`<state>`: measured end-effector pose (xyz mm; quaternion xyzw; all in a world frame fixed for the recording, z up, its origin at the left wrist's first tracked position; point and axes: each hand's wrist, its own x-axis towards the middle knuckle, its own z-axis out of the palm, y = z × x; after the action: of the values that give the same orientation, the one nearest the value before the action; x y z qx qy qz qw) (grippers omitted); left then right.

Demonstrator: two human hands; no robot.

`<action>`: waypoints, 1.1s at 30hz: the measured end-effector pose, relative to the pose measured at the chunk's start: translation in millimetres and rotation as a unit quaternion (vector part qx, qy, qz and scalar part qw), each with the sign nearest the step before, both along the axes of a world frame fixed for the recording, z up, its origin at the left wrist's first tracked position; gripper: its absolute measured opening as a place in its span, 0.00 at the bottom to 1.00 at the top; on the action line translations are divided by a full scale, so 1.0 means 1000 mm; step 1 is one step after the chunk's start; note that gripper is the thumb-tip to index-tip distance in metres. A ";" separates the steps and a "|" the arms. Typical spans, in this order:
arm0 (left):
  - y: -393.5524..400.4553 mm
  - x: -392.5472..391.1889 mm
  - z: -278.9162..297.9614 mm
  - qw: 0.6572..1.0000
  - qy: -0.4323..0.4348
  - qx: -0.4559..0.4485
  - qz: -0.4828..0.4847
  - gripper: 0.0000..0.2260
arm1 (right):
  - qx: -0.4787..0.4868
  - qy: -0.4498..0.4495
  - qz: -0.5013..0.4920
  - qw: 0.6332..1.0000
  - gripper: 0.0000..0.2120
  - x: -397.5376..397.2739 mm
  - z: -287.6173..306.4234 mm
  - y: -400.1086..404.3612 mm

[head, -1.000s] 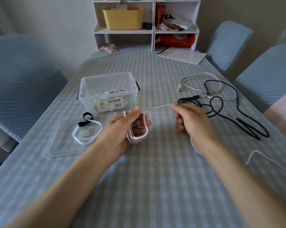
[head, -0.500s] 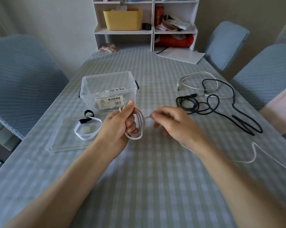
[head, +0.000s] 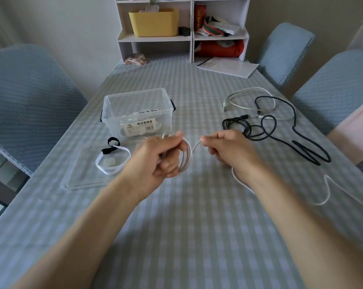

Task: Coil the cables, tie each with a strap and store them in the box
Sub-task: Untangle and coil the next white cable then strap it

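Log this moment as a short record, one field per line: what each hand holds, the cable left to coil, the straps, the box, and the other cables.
left hand: grips the white cable coil
right hand: pinches the same cable's free run
loose tail: trails on the tablecloth, uncoiled
straps: white and black, on the clear lid
box: open, white cable inside
black cable: loose, far right
second white cable: loose, beside the black one

Clear glossy plastic box (head: 122, 109) with paper label (head: 139, 124); smooth white cable (head: 187, 158); matt black cable (head: 301, 134); checked cloth covers the surface (head: 197, 226).
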<state>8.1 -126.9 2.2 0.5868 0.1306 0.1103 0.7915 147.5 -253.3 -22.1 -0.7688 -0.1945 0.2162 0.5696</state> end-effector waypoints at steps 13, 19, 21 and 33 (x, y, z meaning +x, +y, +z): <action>-0.002 0.009 -0.011 0.970 0.147 0.176 0.076 0.14 | 0.092 0.021 0.153 0.984 0.10 -0.008 0.024 -0.022; 0.001 0.010 -0.014 0.970 0.119 0.210 0.017 0.20 | 0.038 -0.139 0.198 0.970 0.09 -0.025 0.025 -0.016; 0.002 0.012 -0.016 0.983 0.100 0.153 0.025 0.20 | 0.035 -0.163 0.185 0.968 0.06 -0.027 0.024 -0.015; 0.009 0.013 -0.009 0.972 0.004 -0.180 0.152 0.19 | -0.089 -0.128 0.264 0.952 0.10 -0.035 0.017 -0.015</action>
<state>21.5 -118.3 -7.1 0.4082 0.2389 0.2020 0.8576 112.9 -268.3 -4.8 -0.7585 -0.4421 0.2751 0.3920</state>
